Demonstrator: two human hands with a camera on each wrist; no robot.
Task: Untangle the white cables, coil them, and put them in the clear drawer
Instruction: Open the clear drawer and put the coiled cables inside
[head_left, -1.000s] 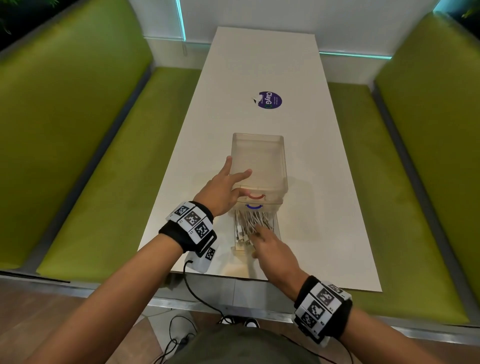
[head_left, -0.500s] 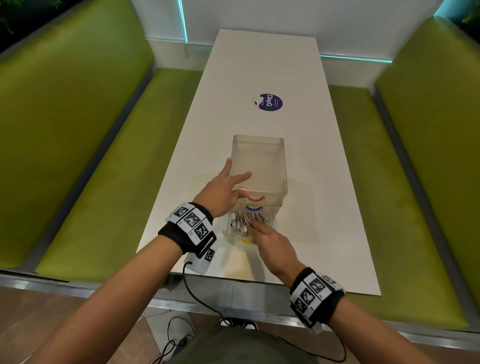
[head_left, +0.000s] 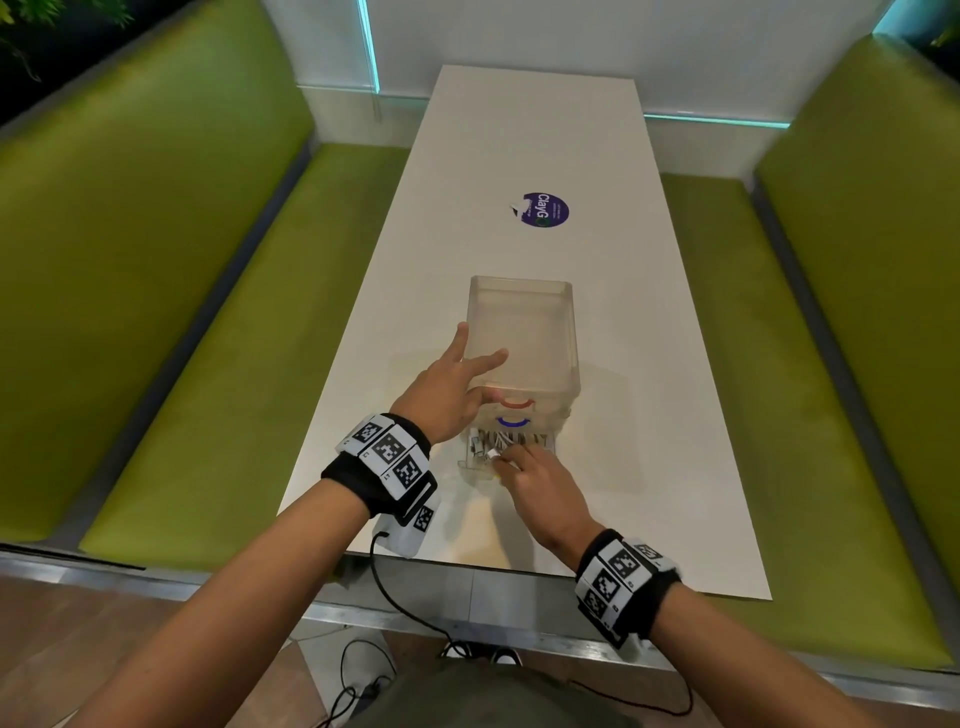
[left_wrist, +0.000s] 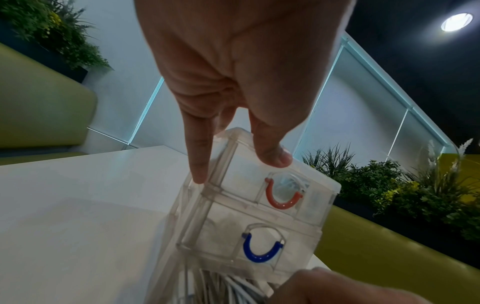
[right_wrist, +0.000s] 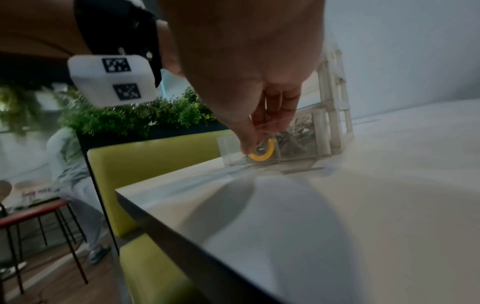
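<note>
white cables (head_left: 506, 441) in open bottom drawer (right_wrist: 270, 151), upper drawers shut

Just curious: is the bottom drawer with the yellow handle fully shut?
No, the clear bottom drawer with the curved yellow handle sticks out, white cables showing inside.

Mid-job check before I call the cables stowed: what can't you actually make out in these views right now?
- Whether the white cables are coiled: small in the head view, blurred in the right wrist view.
- The bottom drawer front: the right hand covers it in the head view.
- Right hand's grip: its fingers are at the yellow handle, but blur hides whether they hold it.
- The red-handled drawer: contents unclear through cloudy plastic.
</note>
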